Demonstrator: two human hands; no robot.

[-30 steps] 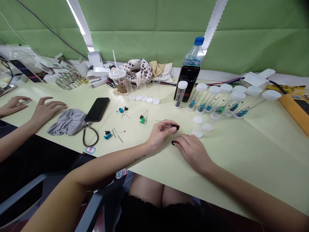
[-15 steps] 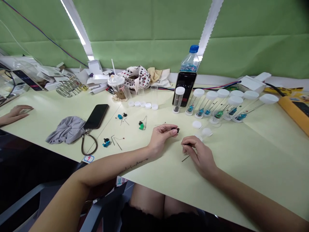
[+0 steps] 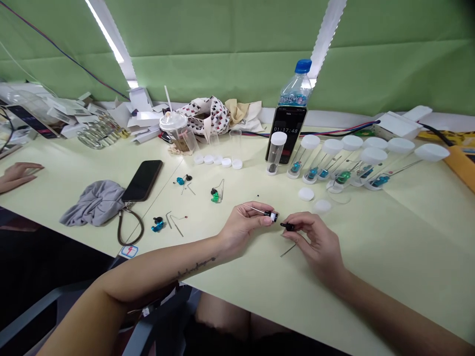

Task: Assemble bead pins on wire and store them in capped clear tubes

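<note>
Between the thumb and fingers of my left hand [image 3: 243, 222] is a small black-and-white part [image 3: 273, 216], and a thin metal rod [image 3: 254, 209] sticks out to its left. My right hand [image 3: 315, 240] pinches a small black knob-like part [image 3: 287, 226], close to the left hand's part but apart from it. Below the right fingers shows a thin metal pin [image 3: 288, 250]; whether it is held or lies on the table I cannot tell. A green part with a black piece and bent wires [image 3: 215, 196] lies to the left. Two white caps [image 3: 306, 194] rest behind my right hand.
Capped clear tubes [image 3: 276, 153] with coloured parts stand at back right, before a phone timer [image 3: 287, 129] and bottle [image 3: 297, 91]. Blue parts [image 3: 158, 226], a dark phone [image 3: 143, 180] and a grey scrunchie [image 3: 92, 202] lie left. Another person's hand [image 3: 18, 175] rests far left.
Both hands have turned, so the black-and-white part and the black knob-like part now show plainly. The right hand has shifted slightly right and down. The phone timer has advanced one second.
</note>
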